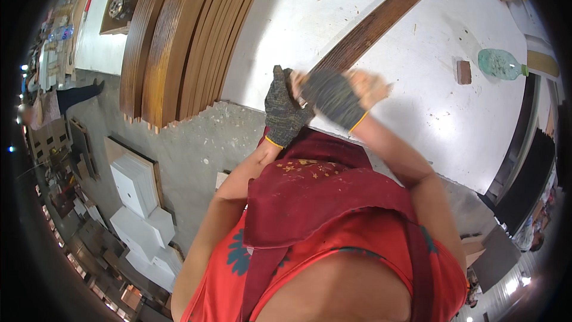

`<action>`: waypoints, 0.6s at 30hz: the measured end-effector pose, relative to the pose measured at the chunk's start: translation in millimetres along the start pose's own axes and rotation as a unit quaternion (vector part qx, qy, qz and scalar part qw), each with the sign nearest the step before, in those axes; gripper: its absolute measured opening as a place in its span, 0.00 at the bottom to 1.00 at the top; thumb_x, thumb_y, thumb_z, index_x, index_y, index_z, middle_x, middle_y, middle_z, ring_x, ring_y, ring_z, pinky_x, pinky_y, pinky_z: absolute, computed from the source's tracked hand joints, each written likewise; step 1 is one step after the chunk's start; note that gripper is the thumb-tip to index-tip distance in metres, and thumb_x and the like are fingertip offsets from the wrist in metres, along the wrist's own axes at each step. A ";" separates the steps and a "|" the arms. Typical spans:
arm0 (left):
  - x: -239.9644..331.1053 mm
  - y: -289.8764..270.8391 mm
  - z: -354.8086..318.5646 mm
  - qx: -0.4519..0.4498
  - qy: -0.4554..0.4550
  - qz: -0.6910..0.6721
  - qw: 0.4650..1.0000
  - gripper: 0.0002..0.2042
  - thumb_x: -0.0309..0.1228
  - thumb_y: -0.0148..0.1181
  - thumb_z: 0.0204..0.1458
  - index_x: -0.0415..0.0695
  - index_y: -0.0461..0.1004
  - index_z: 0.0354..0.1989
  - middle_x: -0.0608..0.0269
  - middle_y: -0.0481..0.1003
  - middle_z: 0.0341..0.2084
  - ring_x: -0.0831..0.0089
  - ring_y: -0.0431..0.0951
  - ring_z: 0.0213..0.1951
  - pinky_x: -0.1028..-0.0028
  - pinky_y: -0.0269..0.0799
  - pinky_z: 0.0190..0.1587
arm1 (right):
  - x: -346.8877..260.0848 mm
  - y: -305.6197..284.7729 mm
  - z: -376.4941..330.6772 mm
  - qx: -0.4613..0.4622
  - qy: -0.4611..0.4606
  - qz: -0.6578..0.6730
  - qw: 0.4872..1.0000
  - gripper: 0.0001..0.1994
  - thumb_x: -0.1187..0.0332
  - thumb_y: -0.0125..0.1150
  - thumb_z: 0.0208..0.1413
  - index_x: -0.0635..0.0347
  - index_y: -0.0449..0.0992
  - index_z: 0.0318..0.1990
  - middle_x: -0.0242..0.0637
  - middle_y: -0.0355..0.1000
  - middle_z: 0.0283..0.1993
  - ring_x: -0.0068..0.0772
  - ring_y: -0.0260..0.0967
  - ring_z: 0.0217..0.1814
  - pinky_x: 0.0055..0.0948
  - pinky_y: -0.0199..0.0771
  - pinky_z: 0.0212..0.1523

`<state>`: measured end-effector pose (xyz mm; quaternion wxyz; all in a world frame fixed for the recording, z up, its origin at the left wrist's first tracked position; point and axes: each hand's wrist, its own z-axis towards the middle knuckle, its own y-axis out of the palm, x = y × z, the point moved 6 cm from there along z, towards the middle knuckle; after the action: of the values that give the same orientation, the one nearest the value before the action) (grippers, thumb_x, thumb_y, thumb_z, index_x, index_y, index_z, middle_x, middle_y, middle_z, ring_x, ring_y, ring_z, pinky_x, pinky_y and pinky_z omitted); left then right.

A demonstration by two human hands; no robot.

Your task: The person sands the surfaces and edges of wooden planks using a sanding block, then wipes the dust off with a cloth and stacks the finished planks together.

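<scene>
- Gloves cover both of my hands; they are dark grey and knitted, with a yellow edge at the wrist.
- My left hand (pixel 285 107) is curled shut around the near end of a long dark brown wood strip (pixel 370 25).
- My right hand (pixel 339 96) is just beside my left one, touching it. It lies on top of the same strip, with the fingers (pixel 372 86) folded down over it. It looks a bit blurry, so I cannot tell how hard it grips.
- From my hands, the wood strip runs away from me and off to the right, lying flat on the white table (pixel 417 101).
- The near end of the strip is at the edge of the table, right where my hands are.
- To the left of my left hand there is a stack of long brown boards (pixel 179 36). They lie side by side on the table, and their ends stick out past its edge.
- Far off to the right of my right hand there is a small brown block (pixel 463 72) on the table.
- Just past the block lies a clear green bottle (pixel 500 64) on its side.
- Below my left hand, down on the grey floor (pixel 196 149), there are white boxes (pixel 140 194) in a pile.
</scene>
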<state>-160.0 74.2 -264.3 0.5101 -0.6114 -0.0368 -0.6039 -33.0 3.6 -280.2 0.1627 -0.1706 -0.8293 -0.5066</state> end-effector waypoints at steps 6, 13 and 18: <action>8.3 -4.1 1.7 -0.015 0.011 0.073 0.997 0.53 0.37 0.75 0.32 0.36 0.49 0.67 0.51 0.77 0.38 0.59 0.77 0.37 0.63 0.74 0.40 | -53.5 -1.3 -35.5 0.038 -0.166 -0.199 0.965 0.16 0.65 0.46 0.59 0.68 0.70 0.47 0.44 0.70 0.43 0.35 0.70 0.44 0.35 0.76 0.41; 7.2 0.9 1.4 -0.015 0.049 0.089 0.995 0.53 0.37 0.76 0.29 0.34 0.51 0.66 0.53 0.77 0.39 0.60 0.77 0.37 0.62 0.74 0.41 | -88.6 34.2 -53.4 0.049 -0.472 -0.877 0.075 0.08 0.69 0.51 0.54 0.60 0.75 0.36 0.36 0.75 0.33 0.31 0.74 0.36 0.35 0.76 0.37; 10.4 0.4 5.2 -0.050 0.001 0.089 0.995 0.50 0.37 0.75 0.30 0.35 0.55 0.65 0.53 0.76 0.38 0.60 0.75 0.39 0.61 0.70 0.44 | 24.8 22.1 -35.5 0.116 -0.232 -0.961 0.090 0.10 0.66 0.54 0.57 0.60 0.72 0.44 0.36 0.72 0.44 0.25 0.69 0.44 0.30 0.71 0.39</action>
<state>-153.2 71.5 -255.2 0.5308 -0.6362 0.0483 -0.5578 -41.7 -15.8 -236.4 -0.6452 0.6832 -0.3357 -0.0661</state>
